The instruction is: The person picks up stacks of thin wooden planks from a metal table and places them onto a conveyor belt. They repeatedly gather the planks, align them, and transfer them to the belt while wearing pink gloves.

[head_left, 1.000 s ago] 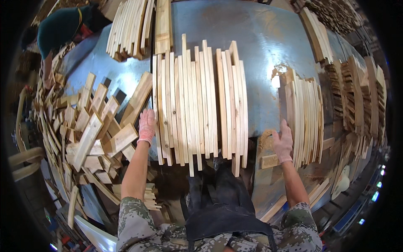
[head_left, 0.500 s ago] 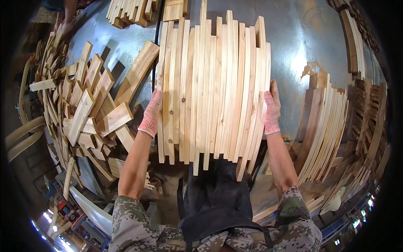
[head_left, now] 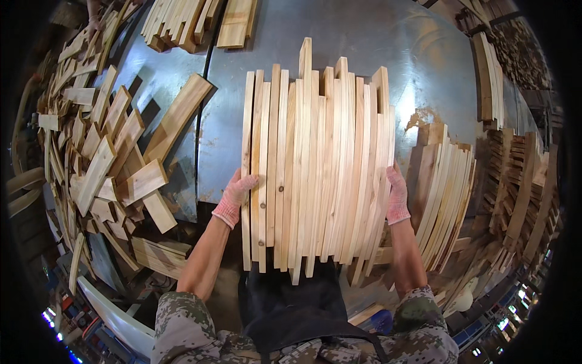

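— Where were the hands at that moment?

— The left hand [head_left: 233, 200] was pressed against the left edge of a bundle of thin wooden slats [head_left: 315, 170], and the right hand [head_left: 397, 197] against its right edge. Both wore pink knitted gloves.

— And the fingers, were they shut around anything?

— Not closed into a fist. The left fingers [head_left: 248, 181] lay spread and flat, curling over the outermost slat. The right fingers [head_left: 394, 176] were held together, straight along the outer slat, palm inward. Between them the two hands squeezed the whole bundle from its sides.

— Where did the bundle sit?

— On edge over the grey metal tabletop [head_left: 376, 42], the slats side by side running away from the person, their near ends uneven and overhanging the near edge above a dark apron [head_left: 291, 309]. Whether the bundle rested fully on the tabletop or was partly lifted, I could not tell.

— What lay around it?

— A loose heap of short wooden blocks [head_left: 103, 158] to the left, another stack of curved slats [head_left: 445, 194] just beside the right hand, and more slats [head_left: 182, 21] at the far edge.
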Demonstrator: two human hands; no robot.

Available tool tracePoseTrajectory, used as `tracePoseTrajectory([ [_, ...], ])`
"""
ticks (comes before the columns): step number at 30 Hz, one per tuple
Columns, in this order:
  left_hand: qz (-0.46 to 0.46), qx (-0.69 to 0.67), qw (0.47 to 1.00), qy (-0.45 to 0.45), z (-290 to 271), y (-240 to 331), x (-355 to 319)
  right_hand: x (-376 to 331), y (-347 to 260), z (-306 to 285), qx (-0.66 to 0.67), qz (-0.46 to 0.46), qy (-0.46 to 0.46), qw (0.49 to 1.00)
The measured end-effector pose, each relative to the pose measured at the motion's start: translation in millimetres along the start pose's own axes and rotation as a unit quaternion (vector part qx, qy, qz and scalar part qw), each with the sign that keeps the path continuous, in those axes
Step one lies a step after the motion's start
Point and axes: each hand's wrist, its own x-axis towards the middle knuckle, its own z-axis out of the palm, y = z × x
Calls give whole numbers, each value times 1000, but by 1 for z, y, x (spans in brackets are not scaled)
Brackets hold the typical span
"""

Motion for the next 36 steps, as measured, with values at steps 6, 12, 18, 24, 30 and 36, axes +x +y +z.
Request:
tracePoseTrajectory([
  [6,11,-27,1000,10,18,-12,-13,-14,4,-21,20,44,25,999],
  [12,-22,-51,998,-21,13,-7,-14,-17,4,-30,-84,94,50,991],
  [18,36,-69,997,-16,25,-5,-49,-28,-14,-22,-114,70,-24,991],
  [24,80,-102,992,8,23,40,-137,-22,23,-72,-165,-157,-62,972],
  [30,239,-100,963,79,-32,33,-290,-83,3,119,-88,39,-231,968],
  [36,405,-146,893,132,-76,-19,-438,-122,10,223,-145,38,-470,870],
])
